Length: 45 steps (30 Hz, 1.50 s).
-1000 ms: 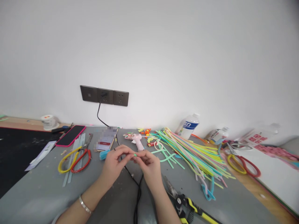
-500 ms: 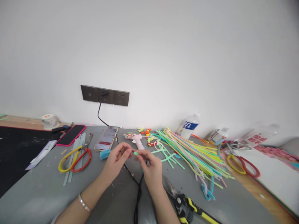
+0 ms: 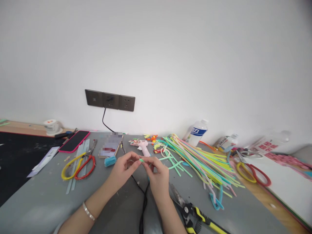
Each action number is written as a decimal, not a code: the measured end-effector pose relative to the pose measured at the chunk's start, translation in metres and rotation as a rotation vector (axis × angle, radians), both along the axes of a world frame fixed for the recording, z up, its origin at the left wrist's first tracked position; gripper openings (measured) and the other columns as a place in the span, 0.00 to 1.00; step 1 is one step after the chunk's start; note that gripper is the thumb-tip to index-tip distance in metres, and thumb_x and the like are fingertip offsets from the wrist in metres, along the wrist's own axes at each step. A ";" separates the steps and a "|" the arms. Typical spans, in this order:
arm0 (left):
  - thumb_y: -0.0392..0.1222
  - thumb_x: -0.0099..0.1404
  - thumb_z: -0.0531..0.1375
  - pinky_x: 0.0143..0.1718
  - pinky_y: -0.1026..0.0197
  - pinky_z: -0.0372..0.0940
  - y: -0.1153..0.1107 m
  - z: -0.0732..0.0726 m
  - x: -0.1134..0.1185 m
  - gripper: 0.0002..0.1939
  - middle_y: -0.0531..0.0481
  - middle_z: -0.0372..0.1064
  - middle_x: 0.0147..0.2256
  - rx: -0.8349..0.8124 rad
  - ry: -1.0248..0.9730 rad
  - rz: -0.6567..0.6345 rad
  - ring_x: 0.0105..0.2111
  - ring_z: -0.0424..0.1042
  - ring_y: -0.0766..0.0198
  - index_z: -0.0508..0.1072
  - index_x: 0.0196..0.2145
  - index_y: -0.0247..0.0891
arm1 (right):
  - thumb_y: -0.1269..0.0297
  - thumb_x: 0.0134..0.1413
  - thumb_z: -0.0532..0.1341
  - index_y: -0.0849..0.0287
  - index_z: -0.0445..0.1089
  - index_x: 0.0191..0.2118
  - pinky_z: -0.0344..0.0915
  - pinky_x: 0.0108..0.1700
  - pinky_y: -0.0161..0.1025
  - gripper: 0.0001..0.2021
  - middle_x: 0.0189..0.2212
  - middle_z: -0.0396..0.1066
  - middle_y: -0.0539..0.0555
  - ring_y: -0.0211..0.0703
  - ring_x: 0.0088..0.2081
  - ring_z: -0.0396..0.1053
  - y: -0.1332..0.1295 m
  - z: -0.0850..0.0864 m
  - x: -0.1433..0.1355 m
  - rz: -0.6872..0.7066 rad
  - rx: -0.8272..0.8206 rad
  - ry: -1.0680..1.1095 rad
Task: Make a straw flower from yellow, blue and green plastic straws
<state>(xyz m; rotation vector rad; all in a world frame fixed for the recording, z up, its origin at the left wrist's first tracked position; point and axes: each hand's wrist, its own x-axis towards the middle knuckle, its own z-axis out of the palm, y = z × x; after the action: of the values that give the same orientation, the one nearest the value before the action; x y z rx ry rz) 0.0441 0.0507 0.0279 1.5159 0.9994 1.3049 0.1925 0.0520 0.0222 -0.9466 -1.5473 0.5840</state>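
My left hand (image 3: 126,168) and my right hand (image 3: 156,169) meet fingertip to fingertip above the middle of the grey table. Pinched between them is a small bright green piece (image 3: 141,160), seemingly a bit of pipe cleaner; most of it is hidden by the fingers. Just behind the hands lies a pink glue gun (image 3: 144,148). Left of my left hand sits a blue fuzzy bundle (image 3: 110,161). To the right, a large spread of pastel pipe cleaners (image 3: 200,159) covers the table, with loose bent green ones (image 3: 179,165) nearest my right hand.
Black-and-yellow pliers (image 3: 187,209) lie beside my right forearm. Red-and-yellow scissors (image 3: 80,165) and a pink-edged phone (image 3: 74,141) are at left. Black cables (image 3: 145,198) run beneath my hands. A white bottle (image 3: 197,132) stands by the wall; more scissors (image 3: 253,172) lie at far right.
My left hand has shifted slightly right, and its fingertips now touch those of my right hand around the green piece. The things on the table have stayed put.
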 end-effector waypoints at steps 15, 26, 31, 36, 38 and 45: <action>0.41 0.65 0.56 0.33 0.62 0.59 0.014 -0.008 -0.014 0.06 0.54 0.66 0.28 0.144 0.481 0.098 0.30 0.65 0.62 0.69 0.31 0.39 | 0.74 0.58 0.54 0.56 0.71 0.46 0.66 0.49 0.47 0.14 0.45 0.74 0.58 0.47 0.48 0.70 0.008 -0.002 0.001 0.060 0.088 -0.066; 0.40 0.63 0.58 0.44 0.52 0.53 0.010 -0.019 -0.016 0.05 0.52 0.71 0.32 0.223 1.057 -0.045 0.37 0.69 0.58 0.74 0.31 0.41 | 0.65 0.62 0.55 0.57 0.67 0.48 0.68 0.45 0.45 0.10 0.42 0.73 0.57 0.44 0.40 0.72 -0.014 0.048 0.028 -0.190 0.126 0.255; 0.38 0.63 0.59 0.45 0.50 0.54 0.011 -0.018 -0.014 0.05 0.50 0.73 0.37 0.214 1.047 0.007 0.41 0.69 0.54 0.74 0.37 0.41 | 0.62 0.63 0.55 0.55 0.70 0.45 0.66 0.46 0.43 0.10 0.43 0.74 0.56 0.48 0.46 0.71 -0.040 0.068 0.065 -0.184 -0.013 -0.105; 0.40 0.63 0.60 0.48 0.52 0.58 0.002 -0.021 -0.002 0.09 0.49 0.73 0.43 0.280 0.863 -0.117 0.45 0.68 0.55 0.72 0.43 0.43 | 0.57 0.58 0.55 0.54 0.66 0.54 0.67 0.51 0.48 0.19 0.51 0.71 0.59 0.53 0.52 0.68 -0.074 0.028 0.104 -0.156 -0.318 -0.587; 0.41 0.62 0.62 0.50 0.52 0.58 -0.004 -0.022 0.006 0.12 0.49 0.72 0.45 0.276 0.809 -0.185 0.48 0.66 0.54 0.70 0.44 0.44 | 0.59 0.50 0.59 0.57 0.61 0.60 0.61 0.56 0.57 0.29 0.58 0.65 0.62 0.61 0.60 0.61 -0.089 0.001 0.115 -0.290 -0.424 -0.807; 0.53 0.50 0.69 0.47 0.47 0.57 -0.026 -0.016 0.040 0.25 0.47 0.70 0.42 0.235 0.854 -0.115 0.44 0.66 0.49 0.68 0.41 0.40 | 0.63 0.44 0.60 0.51 0.46 0.67 0.55 0.54 0.70 0.43 0.64 0.55 0.63 0.71 0.63 0.53 -0.127 -0.066 0.146 -0.546 -0.417 -1.094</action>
<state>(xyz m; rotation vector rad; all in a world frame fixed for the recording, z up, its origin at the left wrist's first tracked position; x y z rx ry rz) 0.0845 0.0249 0.0123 2.3585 1.2642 0.6834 0.3381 -0.0752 -0.0439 -2.1501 -1.9760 -0.0753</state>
